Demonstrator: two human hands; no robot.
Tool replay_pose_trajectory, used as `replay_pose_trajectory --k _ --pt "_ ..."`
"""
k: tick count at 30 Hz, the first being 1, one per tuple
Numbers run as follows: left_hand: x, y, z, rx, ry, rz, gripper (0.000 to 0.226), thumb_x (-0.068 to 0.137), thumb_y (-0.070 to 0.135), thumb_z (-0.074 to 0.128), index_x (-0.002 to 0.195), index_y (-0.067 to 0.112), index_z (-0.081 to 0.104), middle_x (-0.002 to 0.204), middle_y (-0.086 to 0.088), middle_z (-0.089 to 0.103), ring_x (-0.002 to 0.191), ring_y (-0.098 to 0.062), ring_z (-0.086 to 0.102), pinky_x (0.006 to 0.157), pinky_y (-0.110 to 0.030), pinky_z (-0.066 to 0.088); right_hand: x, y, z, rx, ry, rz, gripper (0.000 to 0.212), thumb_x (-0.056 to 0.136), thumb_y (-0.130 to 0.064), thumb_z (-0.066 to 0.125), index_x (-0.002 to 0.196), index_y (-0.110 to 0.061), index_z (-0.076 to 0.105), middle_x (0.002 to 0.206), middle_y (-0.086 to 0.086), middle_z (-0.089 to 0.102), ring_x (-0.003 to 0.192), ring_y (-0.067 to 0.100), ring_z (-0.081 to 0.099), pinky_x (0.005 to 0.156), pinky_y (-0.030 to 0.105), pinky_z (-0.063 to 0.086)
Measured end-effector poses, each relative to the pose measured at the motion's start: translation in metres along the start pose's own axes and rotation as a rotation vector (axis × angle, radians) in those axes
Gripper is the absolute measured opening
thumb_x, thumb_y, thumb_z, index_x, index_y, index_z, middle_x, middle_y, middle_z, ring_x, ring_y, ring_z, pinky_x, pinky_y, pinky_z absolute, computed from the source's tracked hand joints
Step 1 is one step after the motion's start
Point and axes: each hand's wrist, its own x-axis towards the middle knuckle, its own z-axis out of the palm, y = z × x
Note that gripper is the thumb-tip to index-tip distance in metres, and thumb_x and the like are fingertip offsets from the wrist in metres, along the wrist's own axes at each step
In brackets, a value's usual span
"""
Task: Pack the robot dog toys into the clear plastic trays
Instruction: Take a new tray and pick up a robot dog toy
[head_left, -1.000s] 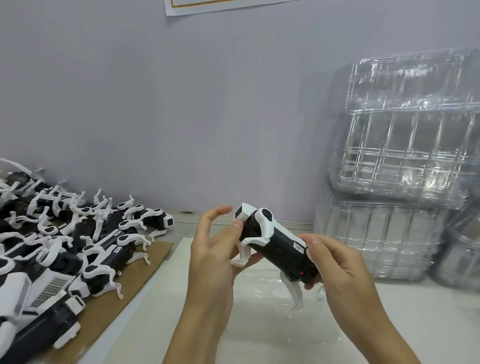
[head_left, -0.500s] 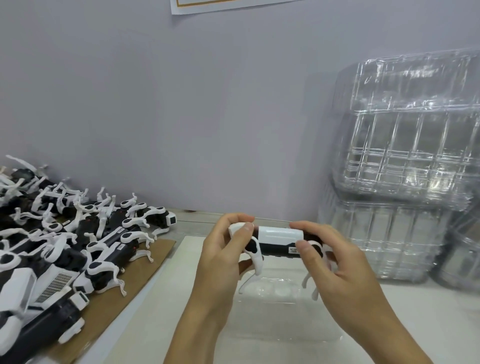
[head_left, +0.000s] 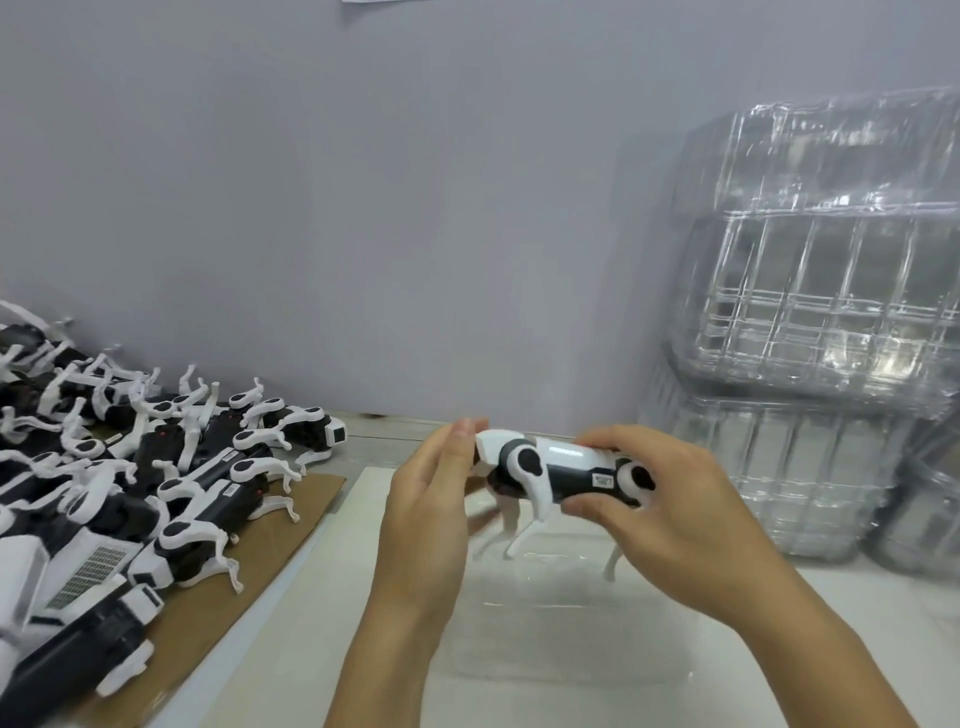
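Observation:
A black and white robot dog toy (head_left: 558, 470) hangs level over a clear plastic tray (head_left: 566, 634) lying on the table in front of me, its white legs pointing down. My right hand (head_left: 670, 514) grips the toy's rear half, fingers curled over its back and thumb under its body. At the toy's head end is my left hand (head_left: 431, 499), with straight fingers touching the head. Whether the feet touch the tray I cannot tell.
Several more robot dog toys (head_left: 171, 467) lie piled on a brown cardboard sheet (head_left: 234, 587) at the left. Stacks of clear plastic trays (head_left: 831, 322) stand against the wall at the right. A white sheet (head_left: 311, 649) covers the table under the tray.
The toy was turned from belly-up and tilted to level with legs down, and lowered toward the tray. My left hand has let go of its front and now only touches the head.

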Motion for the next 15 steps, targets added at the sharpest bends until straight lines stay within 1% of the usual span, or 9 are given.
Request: replay_pose_trajectory --k 2,3,4,6,8,10,12,13,15 --pt "0.004 -0.005 -0.007 0.109 0.083 0.086 0.022 0.101 0.037 0.051 0.108 0.034 0.071 0.104 0.015 0.073 0.104 0.001 0.064 0.086 -0.026 0.051 0.000 0.007 -0.003 0.035 0.025 0.030 0.026 0.074 -0.035 0.081 0.093 -0.042 0.066 0.091 -0.022 0.065 0.087 0.001 0.060 0.070 0.015 0.042" --pt "0.005 -0.009 -0.011 0.177 0.111 0.098 0.018 0.100 0.034 0.054 0.110 0.037 0.069 0.107 0.020 0.071 0.107 0.005 0.061 0.090 -0.024 0.047 0.000 0.009 -0.006 0.050 0.036 0.045 0.023 0.074 -0.034 0.081 0.090 -0.041 0.066 0.089 -0.021 0.066 0.085 0.002 0.060 0.068 0.015 0.043" --pt "0.007 -0.014 -0.014 0.243 0.126 0.083 0.017 0.098 0.031 0.057 0.110 0.039 0.067 0.109 0.022 0.068 0.111 0.006 0.058 0.092 -0.023 0.044 0.000 0.012 -0.008 0.066 0.050 0.059 0.020 0.075 -0.032 0.080 0.088 -0.040 0.067 0.086 -0.020 0.067 0.082 0.003 0.061 0.065 0.015 0.044" --pt "0.009 -0.027 -0.019 0.314 0.110 -0.010 0.025 0.095 0.026 0.061 0.115 0.041 0.062 0.119 0.022 0.062 0.120 0.002 0.053 0.095 -0.024 0.039 0.001 0.017 -0.012 0.103 0.077 0.086 0.017 0.077 -0.029 0.080 0.084 -0.038 0.067 0.079 -0.018 0.068 0.074 0.004 0.062 0.063 0.014 0.045" --pt "0.010 -0.038 -0.021 0.298 0.055 -0.134 0.034 0.094 0.024 0.062 0.125 0.038 0.059 0.127 0.019 0.058 0.125 -0.003 0.049 0.097 -0.025 0.036 0.001 0.020 -0.015 0.131 0.087 0.113 0.016 0.078 -0.027 0.080 0.084 -0.036 0.068 0.075 -0.015 0.068 0.071 0.004 0.062 0.062 0.011 0.044" --pt "0.011 -0.046 -0.021 0.277 -0.018 -0.229 0.037 0.093 0.022 0.064 0.126 0.038 0.058 0.127 0.017 0.059 0.123 -0.004 0.051 0.092 -0.023 0.038 0.002 0.022 -0.017 0.152 0.088 0.133 0.015 0.079 -0.025 0.079 0.085 -0.035 0.069 0.075 -0.015 0.068 0.072 0.004 0.062 0.062 0.010 0.043" --pt "0.013 -0.051 -0.019 0.299 -0.069 -0.278 0.035 0.092 0.016 0.063 0.117 0.041 0.061 0.123 0.015 0.063 0.113 0.000 0.057 0.082 -0.020 0.041 0.002 0.023 -0.018 0.185 0.085 0.147 0.014 0.080 -0.023 0.078 0.086 -0.032 0.069 0.076 -0.015 0.069 0.072 0.003 0.061 0.061 0.009 0.043" --pt "0.014 -0.053 -0.017 0.312 -0.080 -0.289 0.035 0.091 0.013 0.061 0.113 0.041 0.062 0.121 0.014 0.064 0.108 0.001 0.059 0.080 -0.021 0.042 0.003 0.023 -0.017 0.204 0.078 0.150 0.014 0.080 -0.022 0.078 0.086 -0.031 0.070 0.076 -0.015 0.069 0.071 0.003 0.062 0.061 0.009 0.043" --pt "0.016 -0.056 -0.012 0.325 -0.083 -0.307 0.038 0.090 0.008 0.059 0.108 0.042 0.064 0.119 0.012 0.065 0.105 -0.001 0.061 0.083 -0.025 0.045 0.004 0.021 -0.011 0.231 0.047 0.151 0.014 0.081 -0.021 0.077 0.088 -0.031 0.070 0.077 -0.015 0.070 0.070 0.004 0.062 0.061 0.011 0.044"
